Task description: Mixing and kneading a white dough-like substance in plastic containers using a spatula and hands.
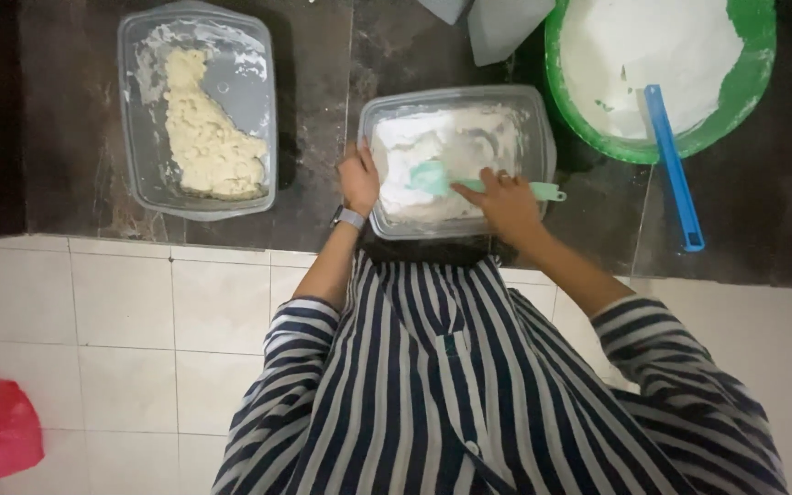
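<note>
- Our right hand (506, 200) reaches forward over the near rim of the clear tub (543, 137), forearm angled in from the striped sleeve (680, 385); fingers clamped on the handle of the teal spatula (437, 179).
- Spatula blade lies inside the tub, on the white flour mix; handle tip pokes out past the tub's right rim.
- Our left hand (357, 179) grips the tub's left rim, fingers curled over the edge, a wristwatch (348, 218) on the wrist.
- Tub: rectangular, translucent, walls smeared white, sitting on the dark worktop (323, 92) just in front of us.
- Left of the tub, well apart: a second clear tub (139, 110) with a pale crumbly dough lump.
- Right of the tub, just beside: a green bowl (753, 73) of white flour, blue scoop handle (676, 174) leaning out.
</note>
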